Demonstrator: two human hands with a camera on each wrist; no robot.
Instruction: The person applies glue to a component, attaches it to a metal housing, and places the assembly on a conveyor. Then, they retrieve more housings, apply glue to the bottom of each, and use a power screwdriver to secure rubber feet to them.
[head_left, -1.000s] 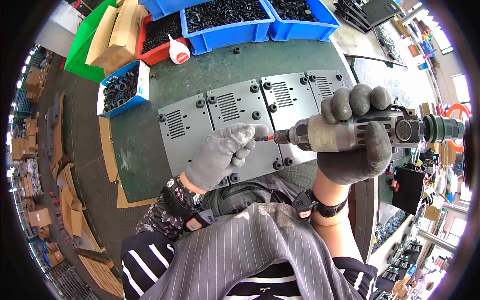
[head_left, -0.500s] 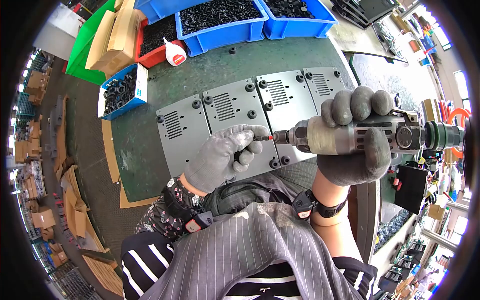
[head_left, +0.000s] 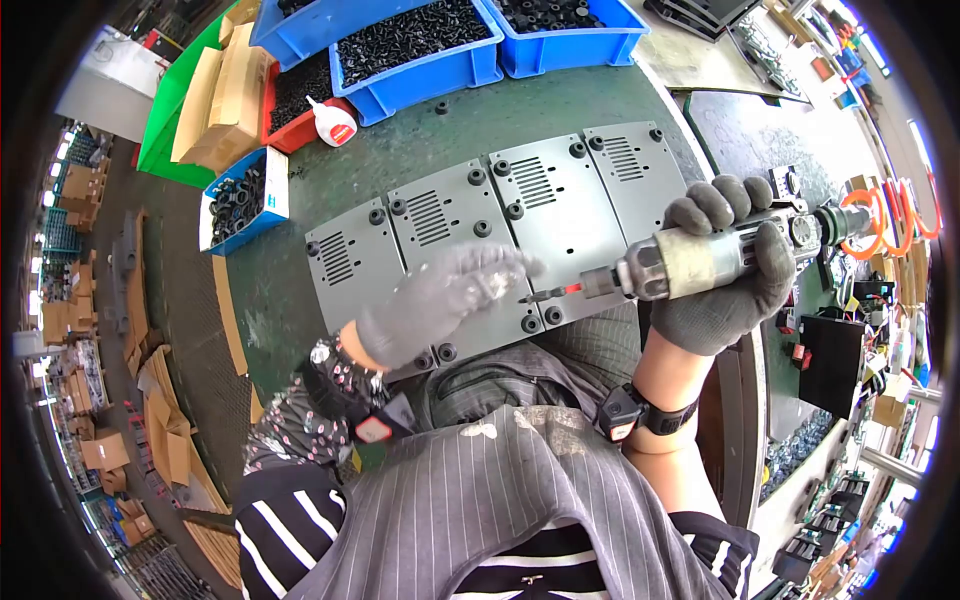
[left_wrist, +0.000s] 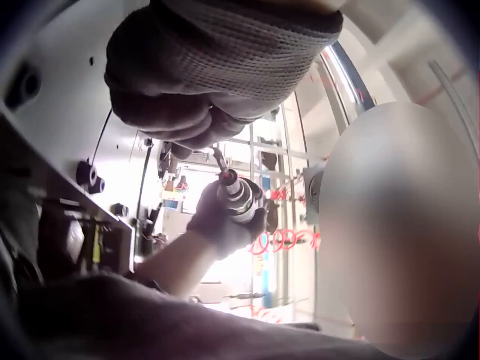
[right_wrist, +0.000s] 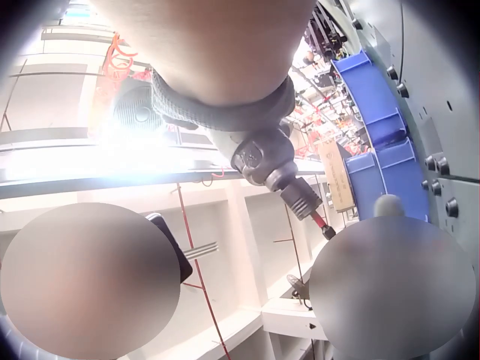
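My gloved right hand (head_left: 712, 322) grips the body of a power screwdriver (head_left: 690, 264), its bit pointing left. A red band (head_left: 572, 289) shows on the bit, and a slim dark piece (head_left: 538, 297) sits at its tip. Blurred by motion, my gloved left hand (head_left: 425, 305) hovers just left of the tip, over the plates. Its fingers (left_wrist: 161, 112) look bent in the left wrist view; I cannot tell whether they hold anything. Below lie several grey slotted metal plates (head_left: 572, 215) side by side, with round black feet (head_left: 482, 229) on them.
Blue bins (head_left: 425, 75) of black screws and round black parts stand at the back. A red bin (head_left: 285, 135), a white bottle (head_left: 335, 124) and a blue-white box (head_left: 268, 215) of black rings are at the left. An orange coiled hose (head_left: 880, 222) hangs behind the screwdriver.
My left fingers, earlier around the bit tip, have come away from it. The screwdriver's tail has swung up slightly and its bit tilts down to the left. The view has shifted.
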